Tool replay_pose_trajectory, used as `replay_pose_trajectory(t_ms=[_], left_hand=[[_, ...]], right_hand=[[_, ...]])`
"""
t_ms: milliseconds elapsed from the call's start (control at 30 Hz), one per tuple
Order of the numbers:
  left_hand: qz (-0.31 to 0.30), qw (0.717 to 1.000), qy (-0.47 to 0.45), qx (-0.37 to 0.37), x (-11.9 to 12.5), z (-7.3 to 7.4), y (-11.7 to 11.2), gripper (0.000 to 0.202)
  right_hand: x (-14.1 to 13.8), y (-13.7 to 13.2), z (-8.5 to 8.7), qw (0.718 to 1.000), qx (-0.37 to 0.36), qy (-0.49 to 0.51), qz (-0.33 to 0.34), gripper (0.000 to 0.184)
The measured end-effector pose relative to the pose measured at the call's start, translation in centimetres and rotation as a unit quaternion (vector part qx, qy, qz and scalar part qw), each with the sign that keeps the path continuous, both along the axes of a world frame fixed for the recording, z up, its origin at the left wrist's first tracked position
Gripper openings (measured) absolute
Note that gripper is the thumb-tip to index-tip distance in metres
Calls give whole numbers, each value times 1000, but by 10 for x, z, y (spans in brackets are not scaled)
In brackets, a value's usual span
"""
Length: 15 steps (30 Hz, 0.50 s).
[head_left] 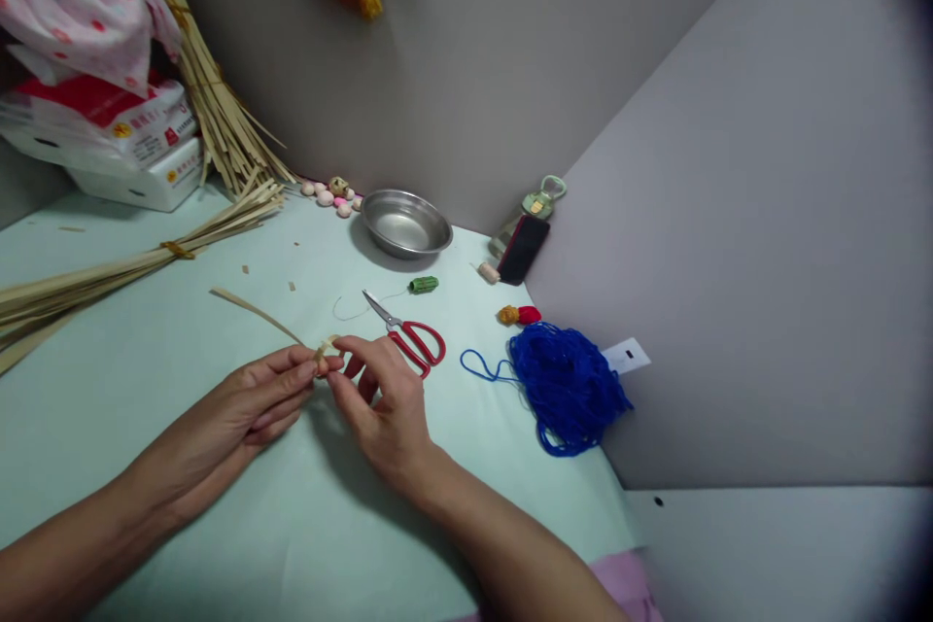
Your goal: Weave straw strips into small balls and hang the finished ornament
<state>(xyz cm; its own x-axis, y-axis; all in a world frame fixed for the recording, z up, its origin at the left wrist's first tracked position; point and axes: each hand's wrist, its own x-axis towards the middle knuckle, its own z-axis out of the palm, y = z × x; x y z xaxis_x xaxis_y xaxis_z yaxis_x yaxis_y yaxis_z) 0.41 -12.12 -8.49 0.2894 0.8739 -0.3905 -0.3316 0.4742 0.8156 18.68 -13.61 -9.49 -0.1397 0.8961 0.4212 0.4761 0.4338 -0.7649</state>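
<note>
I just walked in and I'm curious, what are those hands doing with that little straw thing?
Someone's left hand and right hand both pinch the folded end of a thin straw strip with their fingers, above a pale green table. The strip's long end trails off to the left. Red scissors lie just behind the right hand, blue yarn is heaped to the right, and a bundle of similar strips lies at the left.
</note>
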Motion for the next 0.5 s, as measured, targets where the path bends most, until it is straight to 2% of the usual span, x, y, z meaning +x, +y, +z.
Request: replay_pose_trajectory(t_ms=[100, 200, 400, 500], left_hand=[[-24, 1000, 4, 2, -1, -8, -1, 36], [-41, 999, 3, 5, -2, -12, -2, 33], [-42, 999, -18, -8, 0, -3, -3, 40], [-51, 999, -15, -11, 0, -2, -2, 44]], right_hand=[[2, 0, 3, 999, -19, -41, 19, 19], [2, 0, 4, 999, -35, -37, 18, 13], [1, -1, 3, 1000, 9, 14, -13, 13], [1, -1, 4, 998, -19, 67, -1, 13]])
